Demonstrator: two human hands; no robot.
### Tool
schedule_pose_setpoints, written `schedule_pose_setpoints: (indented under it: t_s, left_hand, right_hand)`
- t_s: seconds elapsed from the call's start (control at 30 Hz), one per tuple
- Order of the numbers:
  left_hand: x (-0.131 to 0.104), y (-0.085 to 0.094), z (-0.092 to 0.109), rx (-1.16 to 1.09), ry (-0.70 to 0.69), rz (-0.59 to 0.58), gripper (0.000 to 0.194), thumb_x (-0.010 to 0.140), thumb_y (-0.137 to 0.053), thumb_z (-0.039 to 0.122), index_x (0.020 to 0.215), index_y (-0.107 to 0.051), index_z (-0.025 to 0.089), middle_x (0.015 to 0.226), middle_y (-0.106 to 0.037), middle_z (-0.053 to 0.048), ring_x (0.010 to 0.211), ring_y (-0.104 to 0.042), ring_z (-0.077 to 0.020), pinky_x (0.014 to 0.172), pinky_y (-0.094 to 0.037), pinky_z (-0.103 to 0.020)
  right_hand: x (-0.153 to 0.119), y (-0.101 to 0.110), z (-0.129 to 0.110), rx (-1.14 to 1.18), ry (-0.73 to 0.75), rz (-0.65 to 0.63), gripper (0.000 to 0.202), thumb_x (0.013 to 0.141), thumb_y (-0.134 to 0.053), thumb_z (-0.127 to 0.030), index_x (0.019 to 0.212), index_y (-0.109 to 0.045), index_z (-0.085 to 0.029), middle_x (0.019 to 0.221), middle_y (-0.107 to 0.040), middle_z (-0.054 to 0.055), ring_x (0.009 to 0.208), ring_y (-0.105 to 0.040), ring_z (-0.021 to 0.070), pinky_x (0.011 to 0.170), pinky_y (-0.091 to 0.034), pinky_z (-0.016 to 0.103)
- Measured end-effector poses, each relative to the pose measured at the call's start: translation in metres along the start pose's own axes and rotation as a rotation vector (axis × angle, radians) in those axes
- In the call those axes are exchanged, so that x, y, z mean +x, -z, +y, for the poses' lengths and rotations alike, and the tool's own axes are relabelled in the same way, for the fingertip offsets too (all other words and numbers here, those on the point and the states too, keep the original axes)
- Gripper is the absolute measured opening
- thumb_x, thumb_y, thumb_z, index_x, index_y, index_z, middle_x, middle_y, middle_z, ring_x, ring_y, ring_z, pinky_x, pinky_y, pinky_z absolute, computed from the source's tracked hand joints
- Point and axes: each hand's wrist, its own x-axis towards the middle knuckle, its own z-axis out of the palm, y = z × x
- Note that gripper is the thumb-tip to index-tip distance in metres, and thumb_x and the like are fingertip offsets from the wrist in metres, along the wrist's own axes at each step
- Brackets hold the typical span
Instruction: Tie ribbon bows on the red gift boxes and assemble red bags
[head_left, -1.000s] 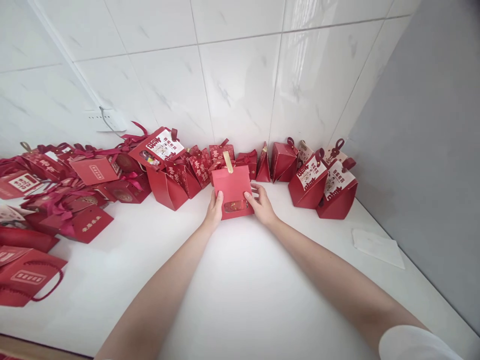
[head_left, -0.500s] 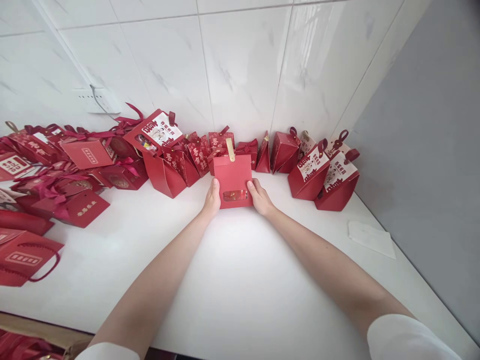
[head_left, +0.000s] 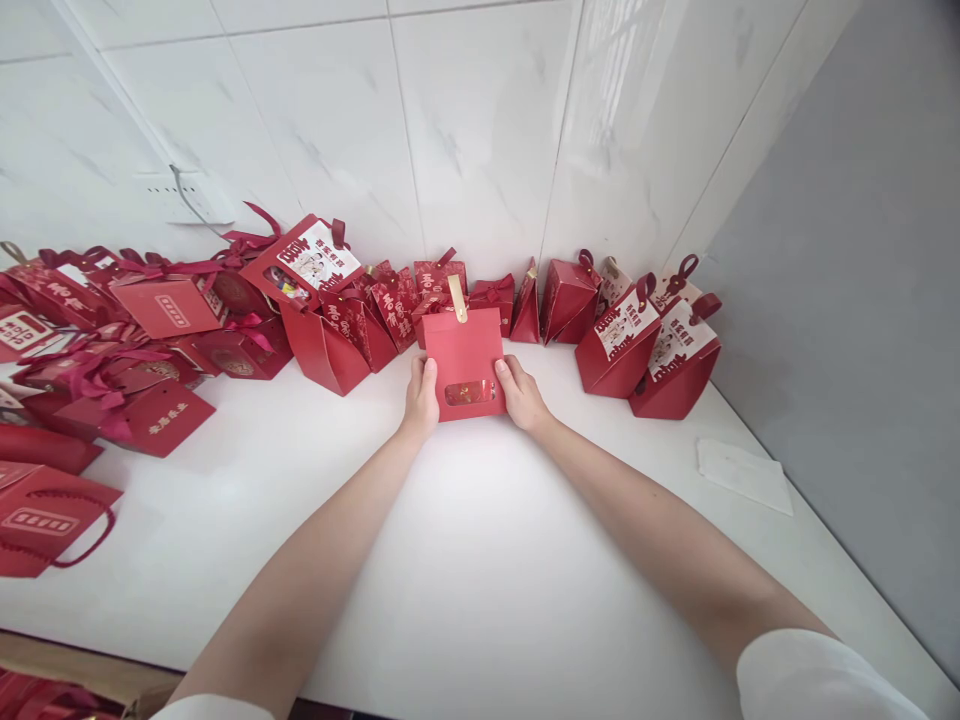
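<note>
Both left hand (head_left: 422, 398) and right hand (head_left: 523, 395) clasp a red box (head_left: 461, 348), fingers (head_left: 430, 377) closed on its sides; red-and-gold contents (head_left: 466, 393) show through its window (head_left: 470, 392).

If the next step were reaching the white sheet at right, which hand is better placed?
Probably the right hand: it holds the red box by its right side, nearer the white sheet. The left hand holds the opposite side, farther away.

One head-worn camera is looking forward and down from close above the near edge of the flat white worktop (head_left: 465, 560), facing its back edge and the glossy grey-veined white tile wall (head_left: 480, 110).
</note>
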Motion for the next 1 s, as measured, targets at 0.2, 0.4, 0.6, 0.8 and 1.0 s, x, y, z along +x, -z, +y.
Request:
schedule_pose_setpoints:
  t_s: [0.2,0.4,0.6,0.8,1.0]
  left_hand:
    - [-0.001,0.0,0.006,-0.01,-0.047,0.064,0.045,0.09,-0.046,0.065,0.099,-0.049,0.022,0.122,-0.059,-0.009,0.109,-0.06,-0.0212,0.096,-0.046,-0.035]
    - [0.001,-0.002,0.01,-0.182,0.022,-0.131,0.045,0.093,-0.043,0.062,0.091,-0.059,0.021,0.1,-0.067,-0.006,0.096,-0.064,-0.0215,0.089,-0.052,-0.036]
    - [0.003,-0.001,0.011,-0.185,0.029,-0.114,0.044,0.091,-0.047,0.062,0.086,-0.059,0.02,0.093,-0.067,-0.006,0.09,-0.064,-0.0208,0.084,-0.053,-0.036]
    - [0.002,-0.002,0.006,-0.096,-0.001,-0.014,0.045,0.09,-0.049,0.062,0.084,-0.06,0.019,0.091,-0.066,-0.005,0.091,-0.062,-0.021,0.088,-0.05,-0.035]
    - [0.002,-0.003,0.002,-0.074,0.013,-0.01,0.05,0.093,-0.041,0.062,0.094,-0.063,0.017,0.099,-0.067,-0.007,0.097,-0.062,-0.0212,0.093,-0.048,-0.034]
  right_hand:
    - [0.001,-0.001,0.001,0.112,0.036,0.125,0.041,0.089,-0.047,-0.065,0.102,-0.041,-0.026,0.1,-0.065,0.002,0.08,-0.06,0.0189,0.077,-0.047,0.033]
    - [0.003,-0.002,0.001,0.137,0.145,0.072,0.039,0.096,-0.032,-0.061,0.089,-0.045,-0.024,0.098,-0.06,0.004,0.094,-0.057,0.0203,0.089,-0.047,0.035]
    - [0.003,-0.003,0.002,0.094,0.209,0.097,0.04,0.097,-0.03,-0.058,0.092,-0.053,-0.025,0.101,-0.06,0.007,0.099,-0.057,0.024,0.095,-0.046,0.04]
    - [0.005,-0.004,0.003,0.041,0.261,0.122,0.041,0.099,-0.031,-0.055,0.098,-0.058,-0.023,0.108,-0.059,0.009,0.105,-0.055,0.0231,0.1,-0.043,0.039]
    - [0.002,-0.008,0.002,-0.014,0.271,0.162,0.043,0.099,-0.031,-0.055,0.105,-0.059,-0.023,0.124,-0.055,0.011,0.117,-0.052,0.0239,0.106,-0.039,0.041]
